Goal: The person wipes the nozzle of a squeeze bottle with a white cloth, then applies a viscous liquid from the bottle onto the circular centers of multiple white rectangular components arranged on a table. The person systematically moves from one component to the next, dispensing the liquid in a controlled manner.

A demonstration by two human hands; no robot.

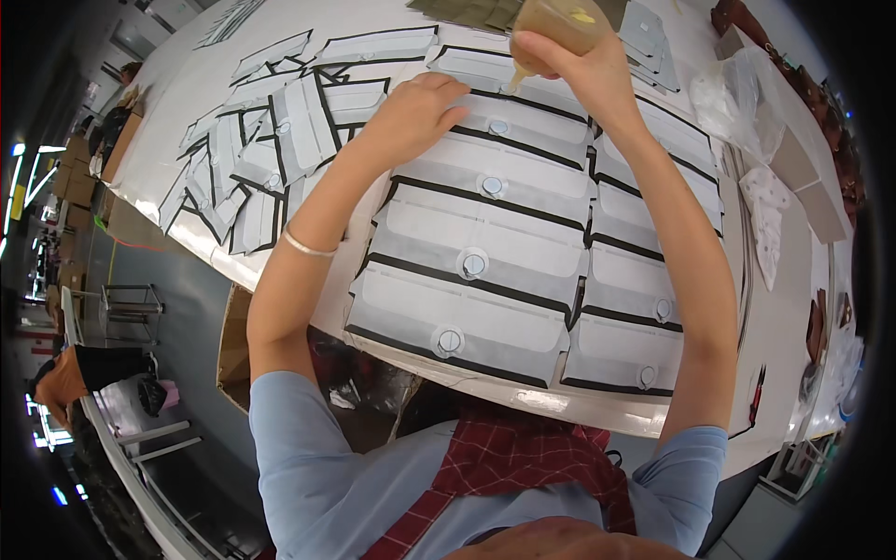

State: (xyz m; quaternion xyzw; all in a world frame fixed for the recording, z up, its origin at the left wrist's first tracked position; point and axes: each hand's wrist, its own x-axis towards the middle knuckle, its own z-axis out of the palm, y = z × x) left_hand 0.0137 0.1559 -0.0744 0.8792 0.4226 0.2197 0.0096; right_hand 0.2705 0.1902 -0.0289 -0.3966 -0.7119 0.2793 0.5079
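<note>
My right hand (pixel 584 70) grips a translucent squeeze bottle (pixel 560 31) of yellowish liquid, probably glue. The bottle is tilted, nozzle down, at the round disc of a grey-white panel with black edges (pixel 458 63). Palm down, my left hand (pixel 416 115) lies at the left end of the panels beside it, thumb apart from the fingers and holding nothing. Similar panels run toward me in overlapping rows, among them the nearest panel (pixel 504 325) with its round disc (pixel 449 341). A second column (pixel 623 343) stands to the right, partly hidden by my right forearm.
Loose panels (pixel 231 154) are heaped on the left of the white table (pixel 332 297). Olive pieces (pixel 465 12) and grey pieces (pixel 647 45) lie at the back. On the right are a clear plastic bag (pixel 735 101), a white cloth (pixel 764 210) and a red-handled tool (pixel 756 399).
</note>
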